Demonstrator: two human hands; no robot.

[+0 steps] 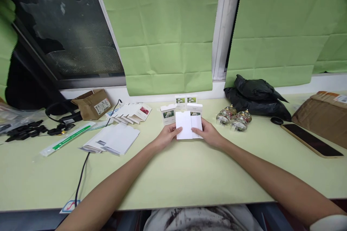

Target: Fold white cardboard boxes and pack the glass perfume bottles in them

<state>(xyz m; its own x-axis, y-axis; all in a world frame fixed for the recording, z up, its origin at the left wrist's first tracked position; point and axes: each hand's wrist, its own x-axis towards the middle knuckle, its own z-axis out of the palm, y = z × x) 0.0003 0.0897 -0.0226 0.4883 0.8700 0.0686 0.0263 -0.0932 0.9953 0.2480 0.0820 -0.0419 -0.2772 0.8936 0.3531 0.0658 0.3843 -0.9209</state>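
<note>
My left hand (166,135) and my right hand (209,134) together hold a flat white carton blank (187,125) upright over the pale green table (173,177). The left fingers pinch its left edge, the right fingers grip its right lower side. Just behind it stand several small white folded boxes (168,113) printed with a flower picture. To the left lie a fanned row of flat cartons (131,112) and a stack of white blanks (114,140).
Small glass jars (233,118) sit right of the boxes, before a black plastic bag (256,97). A phone (311,140) and brown parcel (324,110) lie far right. At left are a cardboard box (93,104), black clips (25,130), a black cable (82,173).
</note>
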